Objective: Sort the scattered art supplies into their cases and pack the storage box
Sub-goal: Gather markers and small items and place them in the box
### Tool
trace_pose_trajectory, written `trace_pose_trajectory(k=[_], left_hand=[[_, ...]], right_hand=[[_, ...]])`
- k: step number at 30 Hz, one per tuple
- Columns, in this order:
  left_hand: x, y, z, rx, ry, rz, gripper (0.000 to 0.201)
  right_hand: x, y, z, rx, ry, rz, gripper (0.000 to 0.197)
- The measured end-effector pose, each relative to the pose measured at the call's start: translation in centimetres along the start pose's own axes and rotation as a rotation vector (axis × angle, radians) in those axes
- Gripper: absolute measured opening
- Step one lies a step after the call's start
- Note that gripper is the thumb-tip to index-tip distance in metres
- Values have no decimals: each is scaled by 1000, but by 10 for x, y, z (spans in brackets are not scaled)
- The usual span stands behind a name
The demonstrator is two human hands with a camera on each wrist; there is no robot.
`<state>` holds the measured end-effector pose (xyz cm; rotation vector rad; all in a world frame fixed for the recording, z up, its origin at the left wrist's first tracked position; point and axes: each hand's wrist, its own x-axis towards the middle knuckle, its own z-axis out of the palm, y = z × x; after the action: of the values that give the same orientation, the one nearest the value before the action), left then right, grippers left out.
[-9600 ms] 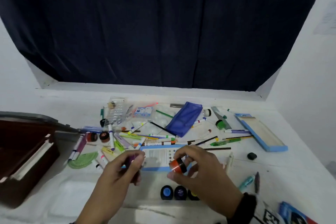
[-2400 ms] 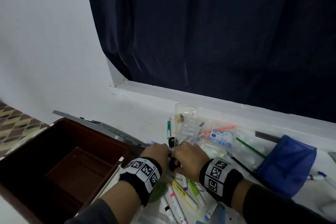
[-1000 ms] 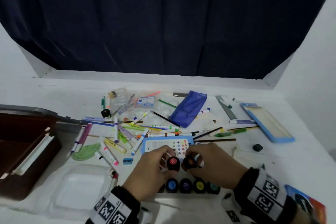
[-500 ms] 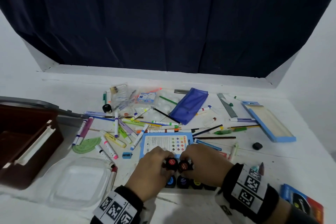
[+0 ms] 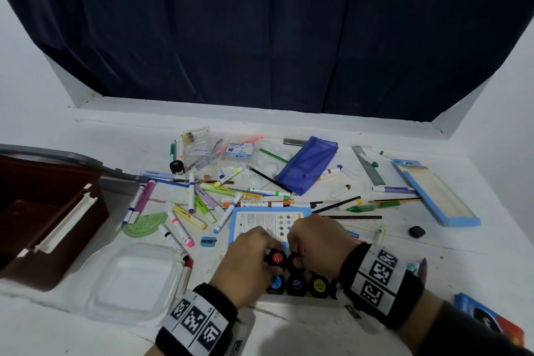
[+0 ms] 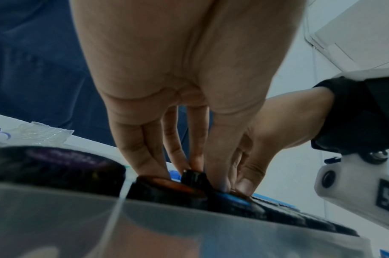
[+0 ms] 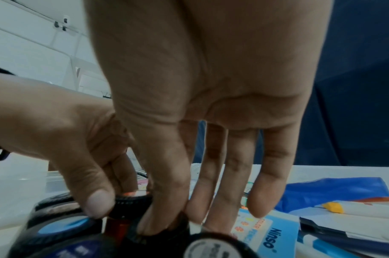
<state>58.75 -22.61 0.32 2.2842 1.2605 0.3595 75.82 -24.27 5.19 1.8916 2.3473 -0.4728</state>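
Low in the head view's centre, the left hand pinched the red-capped paint pot and the right hand pinched the dark-capped pot. Both sat directly above the case's near row of pots, upright.

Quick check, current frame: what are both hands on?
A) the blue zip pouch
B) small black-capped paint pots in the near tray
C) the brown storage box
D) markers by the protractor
B: the left hand pinches the red-topped pot and the right hand grips the pot beside it, just behind the row of blue, purple and yellow pots.
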Motion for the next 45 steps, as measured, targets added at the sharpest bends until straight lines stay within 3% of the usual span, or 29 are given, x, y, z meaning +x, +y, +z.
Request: trace_pose_trajectory(k=[6,19,25,28,32,37,40,45], left_hand=[[-3,-2,-1,-23,-6,-1,30],[-5,10,-4,153,-2,49,30],[-14,1,-34,77,-19,28,22],[-17,-14,-67,30,45,8,16],[-7,-36,-124,5,200,-32,4],[27,-81,-174,54,400,-137,12],[60,-116,-177,104,369,-269,23],[115,-165,-166,182,208,-426,41]], right_hand=[[6,5,-3,61,-17,39,11],[7,-10,-9,-99,-60,-5,17],[15,-14,-15,-171,-105,-61,21],[25,-18,-18,-193,-3,-136,26],[52,-26,-30,-103,187,-160,20],[105,-44,-46,-19,321,-187,17],[147,-56,-48,-38,286,-246,19],[222,-64,-41,-32,157,-350,32]])
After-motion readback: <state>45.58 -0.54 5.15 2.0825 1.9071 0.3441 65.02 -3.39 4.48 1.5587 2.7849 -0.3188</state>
